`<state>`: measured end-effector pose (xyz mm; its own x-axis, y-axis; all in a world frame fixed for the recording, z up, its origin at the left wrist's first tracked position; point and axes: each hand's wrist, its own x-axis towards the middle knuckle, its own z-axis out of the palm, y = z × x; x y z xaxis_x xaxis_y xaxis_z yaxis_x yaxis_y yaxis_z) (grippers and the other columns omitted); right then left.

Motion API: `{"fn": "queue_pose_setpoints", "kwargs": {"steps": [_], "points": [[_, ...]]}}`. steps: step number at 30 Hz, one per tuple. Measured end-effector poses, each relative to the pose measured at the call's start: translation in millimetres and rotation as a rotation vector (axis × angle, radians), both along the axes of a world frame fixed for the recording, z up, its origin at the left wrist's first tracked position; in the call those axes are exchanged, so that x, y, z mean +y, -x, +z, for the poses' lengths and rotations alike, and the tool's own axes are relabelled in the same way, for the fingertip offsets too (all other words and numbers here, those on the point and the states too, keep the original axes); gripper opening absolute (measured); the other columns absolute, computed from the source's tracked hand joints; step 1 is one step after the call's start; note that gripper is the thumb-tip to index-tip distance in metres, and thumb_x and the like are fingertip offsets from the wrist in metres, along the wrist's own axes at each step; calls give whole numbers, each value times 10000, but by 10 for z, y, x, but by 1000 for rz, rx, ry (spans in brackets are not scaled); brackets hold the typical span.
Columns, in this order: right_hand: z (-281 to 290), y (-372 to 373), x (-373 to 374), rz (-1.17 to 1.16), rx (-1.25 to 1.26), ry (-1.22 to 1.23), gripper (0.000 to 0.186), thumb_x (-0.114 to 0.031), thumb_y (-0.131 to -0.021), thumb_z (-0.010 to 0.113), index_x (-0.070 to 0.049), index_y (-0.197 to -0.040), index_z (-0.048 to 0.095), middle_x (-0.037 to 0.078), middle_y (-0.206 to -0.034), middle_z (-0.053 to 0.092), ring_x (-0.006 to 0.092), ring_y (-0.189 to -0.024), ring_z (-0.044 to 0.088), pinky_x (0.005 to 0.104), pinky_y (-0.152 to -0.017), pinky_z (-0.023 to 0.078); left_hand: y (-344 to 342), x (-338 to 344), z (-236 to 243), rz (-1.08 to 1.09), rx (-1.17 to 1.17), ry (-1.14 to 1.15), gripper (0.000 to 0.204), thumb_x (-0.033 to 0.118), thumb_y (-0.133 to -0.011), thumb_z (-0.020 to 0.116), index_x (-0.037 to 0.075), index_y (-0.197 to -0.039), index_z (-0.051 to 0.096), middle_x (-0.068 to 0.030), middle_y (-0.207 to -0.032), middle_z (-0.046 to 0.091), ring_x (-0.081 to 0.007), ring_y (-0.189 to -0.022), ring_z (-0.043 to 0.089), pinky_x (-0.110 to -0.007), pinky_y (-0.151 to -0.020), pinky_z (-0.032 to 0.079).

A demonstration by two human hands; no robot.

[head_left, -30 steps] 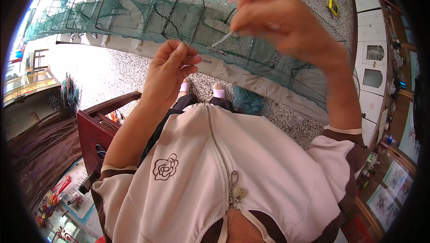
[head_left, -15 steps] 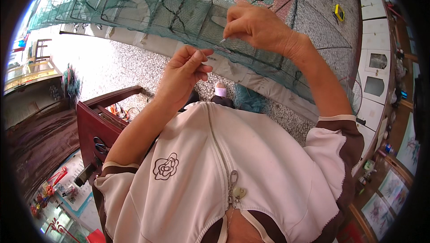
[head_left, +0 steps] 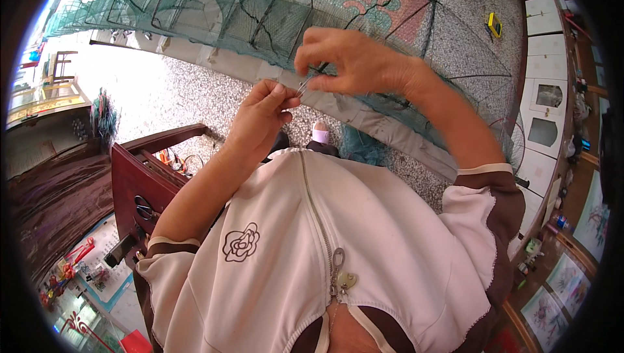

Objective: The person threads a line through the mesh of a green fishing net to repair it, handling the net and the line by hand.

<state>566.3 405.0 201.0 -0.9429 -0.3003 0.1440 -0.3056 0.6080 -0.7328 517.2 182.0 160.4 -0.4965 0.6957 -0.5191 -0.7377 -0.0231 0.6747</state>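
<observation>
My left hand is raised over my lap, thumb and forefinger pinched on something too small to make out. Just to its upper right, my right hand grips a slim, pale needle-like tool, whose lower end meets the left fingertips. Behind both hands stretches a long green mesh net cage on dark frames, with a grey fabric strip along its near side. Whether a line runs between my fingers and the mesh, I cannot tell.
A dark red wooden chair with scissors on it is at my left, beside a cluttered table. White cabinets line the right. A yellow object lies on the speckled floor; a blue plastic bundle is near my feet.
My right hand has moved down and leftward, bringing the slim tool to my left fingertips. My left hand has shifted slightly to the right, its fingers drawn closer together.
</observation>
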Motion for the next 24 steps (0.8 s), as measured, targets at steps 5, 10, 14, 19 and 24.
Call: {"fn": "queue_pose_setpoints", "kwargs": {"steps": [5,10,14,19,24], "points": [[-80,-10,-29,-3,-62,-6,98,-160,-752,732,-117,-803,660,30,-855,467,182,-794,515,303,-655,438,-34,2,73,34,-13,-17,93,164,-982,481,102,-926,522,-27,-952,616,-95,-856,571,-240,-699,413],[-80,-69,-91,-25,297,-76,91,-162,-753,746,-130,-783,666,17,-904,487,177,-854,499,318,-715,426,-37,37,13,-6,158,-126,114,167,-987,476,85,-920,520,-29,-933,607,-84,-820,547,-221,-679,391],[311,-169,-351,-21,424,271,103,-182,-788,731,-125,-782,645,26,-933,524,198,-862,528,333,-739,444,21,230,192,-42,881,-57,35,70,-915,550,36,-922,541,-41,-884,587,-160,-834,556,-292,-702,428],[839,-225,-227,-161,220,907,152,-206,-872,652,-73,-937,617,48,-885,614,200,-825,596,318,-730,491,124,501,461,-333,1492,70,74,-5,-836,568,25,-904,563,-97,-887,565,-329,-897,537,-372,-737,446],[1361,-94,82,-153,625,787,344,-280,-1002,430,-34,-796,556,63,-691,579,151,-580,614,280,-533,557,213,567,405,-350,1738,105,10,1,-875,539,6,-877,548,-146,-846,543,-352,-772,527,-390,-669,435]]}}
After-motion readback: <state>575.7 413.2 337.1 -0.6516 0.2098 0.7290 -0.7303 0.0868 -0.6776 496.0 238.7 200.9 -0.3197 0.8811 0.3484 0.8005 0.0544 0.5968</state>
